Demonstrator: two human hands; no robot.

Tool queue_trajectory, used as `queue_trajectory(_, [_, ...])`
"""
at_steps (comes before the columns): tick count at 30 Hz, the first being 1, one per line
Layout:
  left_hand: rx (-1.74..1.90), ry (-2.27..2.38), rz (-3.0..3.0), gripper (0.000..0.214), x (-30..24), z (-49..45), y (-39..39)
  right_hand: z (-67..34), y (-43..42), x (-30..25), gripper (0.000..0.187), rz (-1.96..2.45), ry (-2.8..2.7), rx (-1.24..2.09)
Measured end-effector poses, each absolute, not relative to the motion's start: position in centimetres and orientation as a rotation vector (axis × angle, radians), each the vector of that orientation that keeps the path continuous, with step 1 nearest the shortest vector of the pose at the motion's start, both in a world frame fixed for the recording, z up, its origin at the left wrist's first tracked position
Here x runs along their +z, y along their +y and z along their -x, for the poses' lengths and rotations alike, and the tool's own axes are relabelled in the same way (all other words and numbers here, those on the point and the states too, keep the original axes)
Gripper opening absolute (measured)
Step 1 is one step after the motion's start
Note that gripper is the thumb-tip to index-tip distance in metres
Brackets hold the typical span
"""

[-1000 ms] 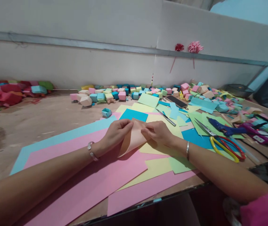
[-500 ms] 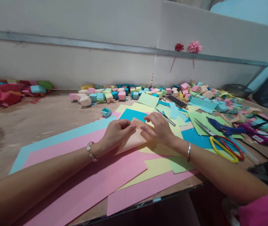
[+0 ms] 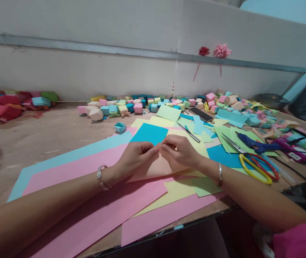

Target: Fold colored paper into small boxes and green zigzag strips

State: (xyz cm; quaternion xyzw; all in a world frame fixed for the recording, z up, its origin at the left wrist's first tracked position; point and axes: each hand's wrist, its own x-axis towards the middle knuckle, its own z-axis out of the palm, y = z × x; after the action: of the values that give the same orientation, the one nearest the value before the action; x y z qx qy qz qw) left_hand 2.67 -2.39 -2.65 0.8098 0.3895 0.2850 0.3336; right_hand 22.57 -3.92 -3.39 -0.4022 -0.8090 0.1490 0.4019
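Both hands (image 3: 182,152) pinch peach paper (image 3: 155,168); the label (image 3: 294,156) on the purple device (image 3: 284,144) looks too blurred to read.

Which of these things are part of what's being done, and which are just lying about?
In the work:
peach paper, pinched by the left hand and right hand

Apparently just lying about:
scissors
blue glue gun
phone
small blue paper box

At my fingers (image 3: 151,152) I count one peach sheet (image 3: 153,168); right of it, one pair of scissors (image 3: 242,152) and one glue gun (image 3: 255,146); beyond it, one phone (image 3: 201,114), one slim silver tool (image 3: 189,133), one open blue box (image 3: 120,128), two flowers (image 3: 222,51), and paper blocks (image 3: 138,108) too crowded to count.
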Motion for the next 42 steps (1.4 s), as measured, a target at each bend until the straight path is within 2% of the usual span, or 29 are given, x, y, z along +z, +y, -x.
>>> queue_trajectory(10, [0.661,1.022,-2.140,0.046,-2.82,-2.62,-2.17,-22.37,-4.35,-3.15,0.016,1.099,-2.016,0.495])
queue_trajectory(29, [0.600,0.963,-2.117,0.042,-2.63,-2.68,-2.36,-22.33,-4.66,-3.10,0.023,1.169,-2.018,0.497])
queue_trajectory(42, [0.611,0.947,-2.043,0.034,-2.51,-2.79,-2.55,-22.86,-4.26,-2.55,0.015,1.036,-2.047,0.591])
